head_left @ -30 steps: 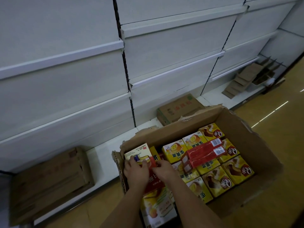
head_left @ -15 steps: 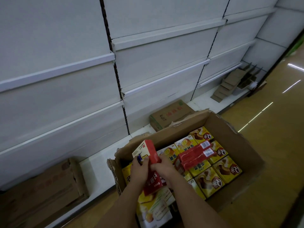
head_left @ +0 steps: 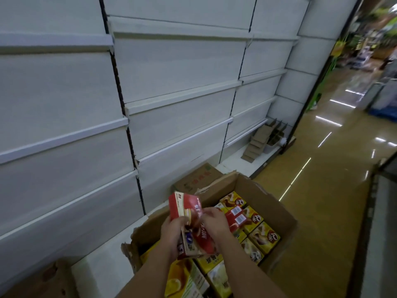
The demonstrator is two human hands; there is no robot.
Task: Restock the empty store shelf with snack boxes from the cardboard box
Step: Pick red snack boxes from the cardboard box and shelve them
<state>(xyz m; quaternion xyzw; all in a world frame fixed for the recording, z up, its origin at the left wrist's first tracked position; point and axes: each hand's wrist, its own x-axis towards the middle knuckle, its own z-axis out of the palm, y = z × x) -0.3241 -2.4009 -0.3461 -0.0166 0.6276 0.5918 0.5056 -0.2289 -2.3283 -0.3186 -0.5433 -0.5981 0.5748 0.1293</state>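
Note:
A red snack box [head_left: 185, 208] is held upright above the open cardboard box [head_left: 277, 203], tilted a little to the left. My left hand [head_left: 173, 232] grips its left side and lower end. My right hand [head_left: 214, 223] holds its right edge. Inside the cardboard box lie several yellow snack boxes [head_left: 265, 237] and more red ones [head_left: 237, 219]. White store shelves [head_left: 180, 97] rise bare in front and to the left.
A closed brown carton [head_left: 198, 176] sits on the bottom shelf behind the open box. Another carton [head_left: 36, 280] lies at the lower left. Flattened cardboard pieces [head_left: 262, 138] lean at the shelf's far end. A glossy aisle floor [head_left: 322, 190] runs to the right.
Both hands have lifted the red snack box higher out of the cardboard box. The view has swung up and to the right, showing more of the aisle.

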